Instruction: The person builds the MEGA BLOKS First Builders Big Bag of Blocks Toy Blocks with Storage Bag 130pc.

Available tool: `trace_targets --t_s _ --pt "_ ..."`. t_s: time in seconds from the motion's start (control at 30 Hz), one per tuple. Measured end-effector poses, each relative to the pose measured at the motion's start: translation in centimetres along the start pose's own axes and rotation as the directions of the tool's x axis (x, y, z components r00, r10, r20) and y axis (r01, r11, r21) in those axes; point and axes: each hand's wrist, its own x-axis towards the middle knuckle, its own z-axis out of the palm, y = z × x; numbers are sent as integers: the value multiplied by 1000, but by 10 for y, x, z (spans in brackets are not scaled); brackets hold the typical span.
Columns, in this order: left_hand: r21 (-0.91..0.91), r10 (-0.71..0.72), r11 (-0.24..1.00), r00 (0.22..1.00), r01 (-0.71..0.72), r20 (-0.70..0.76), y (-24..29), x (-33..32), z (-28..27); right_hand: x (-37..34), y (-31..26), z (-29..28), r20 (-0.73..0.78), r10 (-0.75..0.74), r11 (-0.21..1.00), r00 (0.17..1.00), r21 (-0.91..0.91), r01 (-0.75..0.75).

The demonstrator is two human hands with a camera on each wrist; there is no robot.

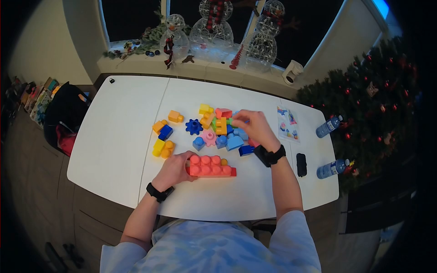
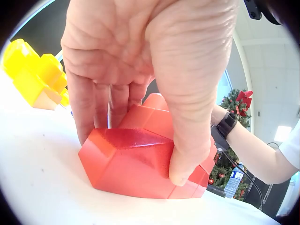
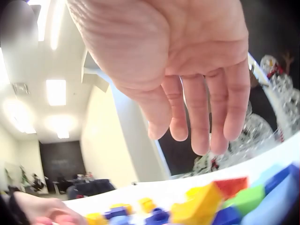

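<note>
A long red block assembly point(image 1: 211, 166) lies on the white table in front of the person. The left hand point(image 1: 174, 172) grips its left end, and in the left wrist view the thumb and fingers of the left hand point(image 2: 150, 70) straddle the red block point(image 2: 131, 171). Over the right part of the block pile hovers the right hand point(image 1: 256, 129), near an upright yellow-orange block point(image 1: 221, 126). In the right wrist view the right hand point(image 3: 187, 70) has loosely extended fingers, holding nothing, above a yellow block point(image 3: 199, 206) and a green block point(image 3: 248, 199).
Loose blocks, including a dark blue gear point(image 1: 194, 127) and a pink gear point(image 1: 208, 137), lie beyond the red assembly. Rightward are a picture sheet point(image 1: 288, 123), a black case point(image 1: 301, 164) and two water bottles point(image 1: 329, 126). Snowman decorations point(image 1: 211, 25) stand on the window ledge.
</note>
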Motion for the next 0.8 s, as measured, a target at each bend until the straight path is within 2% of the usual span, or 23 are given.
trace_targets --t_s 0.03,0.07,0.13,0.17,0.23,0.27,0.33,0.4,0.47,0.5,0.57,0.6,0.63,0.67,0.8 --pt "11 -11 1000 1000 11 4 0 1 0 6 23 -6 -117 30 991 993 -125 -44" --pt "12 -6 1000 1000 6 8 2 1 -1 4 37 -13 -122 32 991 992 -127 -48" --pt "34 -61 998 997 60 49 6 1 -4 2 59 -23 -102 309 870 946 -372 -324" --pt "35 -55 998 997 53 51 7 2 -4 -3 72 -21 -108 310 868 945 -373 -327" --pt "8 -77 997 996 76 45 7 2 -3 -21 86 -11 43 372 830 927 -463 -311" --pt "5 -77 997 996 77 46 6 2 -3 -26 89 -8 45 373 828 927 -466 -311" --pt "17 -25 1000 999 25 28 4 1 -2 -33 92 -2 162 450 831 878 -436 -345" --pt "4 -10 1000 1000 10 13 1 0 -1 -38 90 2 164 472 825 866 -427 -369" --pt "-5 13 1000 1000 -13 -5 0 1 -1 -41 79 -3 53 443 815 895 -439 -378" --pt "-9 6 1000 1000 -6 1 1 1 -1 -43 71 -6 56 443 817 895 -438 -377" --pt "-14 -5 1000 1000 5 7 1 1 -1 -47 42 -13 -26 326 936 945 -130 -326" --pt "-14 -2 1000 1000 2 6 0 1 -1 -52 32 -10 -23 326 936 945 -128 -327" --pt "-14 1 1000 1000 -1 6 0 1 -1 -61 23 -5 66 250 962 966 92 -255" --pt "-14 -1 1000 1000 1 9 0 0 -1 -69 17 3 133 155 931 979 312 -190" --pt "-58 -26 998 1000 26 6 1 1 0 -87 1 31 219 73 956 973 261 -130"
